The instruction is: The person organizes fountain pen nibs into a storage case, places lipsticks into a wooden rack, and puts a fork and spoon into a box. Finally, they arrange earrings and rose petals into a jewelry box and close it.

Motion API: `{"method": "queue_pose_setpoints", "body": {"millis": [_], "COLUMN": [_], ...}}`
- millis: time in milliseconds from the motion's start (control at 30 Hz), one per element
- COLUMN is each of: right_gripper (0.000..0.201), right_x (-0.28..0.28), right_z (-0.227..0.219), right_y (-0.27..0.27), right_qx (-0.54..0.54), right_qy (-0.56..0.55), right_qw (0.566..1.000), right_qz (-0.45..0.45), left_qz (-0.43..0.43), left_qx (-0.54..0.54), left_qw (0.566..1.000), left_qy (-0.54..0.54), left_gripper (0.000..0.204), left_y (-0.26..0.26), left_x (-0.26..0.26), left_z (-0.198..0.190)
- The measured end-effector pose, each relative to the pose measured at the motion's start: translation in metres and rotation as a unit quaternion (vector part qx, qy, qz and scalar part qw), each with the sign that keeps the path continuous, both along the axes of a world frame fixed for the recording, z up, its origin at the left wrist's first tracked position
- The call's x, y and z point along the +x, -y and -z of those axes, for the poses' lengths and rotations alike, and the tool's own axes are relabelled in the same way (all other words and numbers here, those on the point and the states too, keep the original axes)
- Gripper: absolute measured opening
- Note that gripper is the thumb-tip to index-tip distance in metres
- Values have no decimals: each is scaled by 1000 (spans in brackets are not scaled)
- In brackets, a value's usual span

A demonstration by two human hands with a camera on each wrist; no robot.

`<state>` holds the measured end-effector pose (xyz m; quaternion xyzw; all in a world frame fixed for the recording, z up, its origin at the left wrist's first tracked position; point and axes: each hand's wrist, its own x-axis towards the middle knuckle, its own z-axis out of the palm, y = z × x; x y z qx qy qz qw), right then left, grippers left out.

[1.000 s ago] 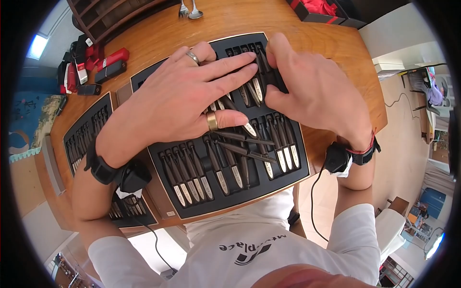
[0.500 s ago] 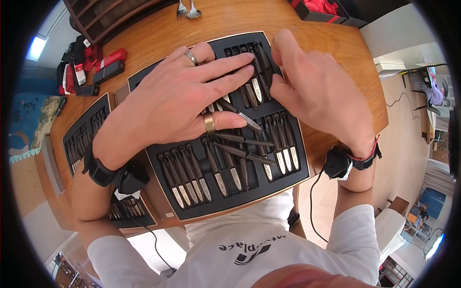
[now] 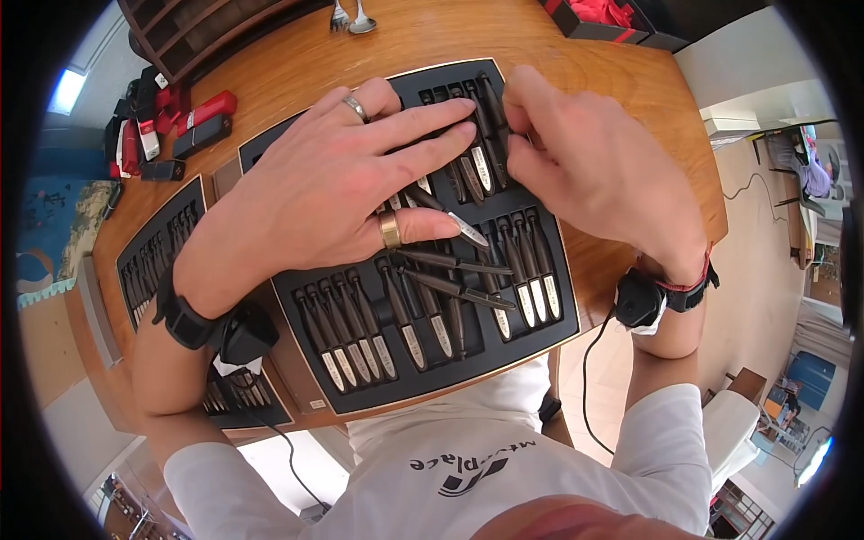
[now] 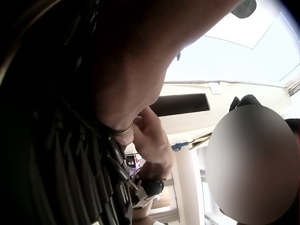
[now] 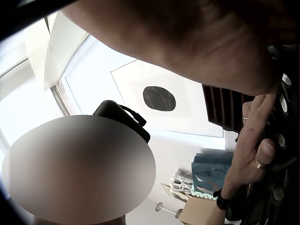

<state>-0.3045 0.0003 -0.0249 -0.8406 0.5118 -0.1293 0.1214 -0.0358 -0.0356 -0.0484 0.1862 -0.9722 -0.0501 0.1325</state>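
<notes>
A dark slotted tray [image 3: 450,373] holds rows of slender dark pieces with pale leaf-shaped ends; their kind is unclear. Over its middle lies my left hand [image 3: 315,193], index and middle fingers straight and reaching to the upper slots. Its ringed thumb points at a loose pale-ended piece [image 3: 468,230]. Several other loose pieces [image 3: 459,290] lie crosswise below. At the tray's upper right edge my right hand [image 3: 603,166] is bent, thumb and index finger beside a dark piece [image 3: 490,106]. I cannot tell whether it pinches that piece.
A second filled tray [image 3: 202,200] is at the left. Red and black small boxes [image 3: 205,112] lie at the back left, near a brown wooden rack [image 3: 193,31]. A fork [image 3: 339,18] and spoon [image 3: 363,22] lie at the back; a box with red cloth [image 3: 601,20] stands back right.
My right hand has shifted slightly right, then its thumb and index finger have changed their bend. The loose piece by my left thumb has turned a little. My left hand stays nearly still.
</notes>
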Motion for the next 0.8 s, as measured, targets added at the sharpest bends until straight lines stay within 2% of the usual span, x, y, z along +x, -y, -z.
{"method": "queue_pose_setpoints", "body": {"millis": [433,533,600,800], "right_gripper": [14,16,21,30], "right_x": [3,4,6,7], "right_z": [7,0,-6,-2], "right_y": [13,11,9,6], "right_qx": [-54,-47,-7,-18], "right_qy": [4,13,-23,-64], "right_qw": [998,999,999,996], "right_qz": [22,23,39,56], "left_qz": [-4,-2,-1,0], "left_qx": [2,5,6,9], "left_qw": [1000,1000,1000,1000], "left_qy": [3,1,-1,3], "left_gripper": [74,74,74,72], "left_y": [0,1,1,2], "left_x": [1,1,0,0], "left_z": [0,0,1,0]}}
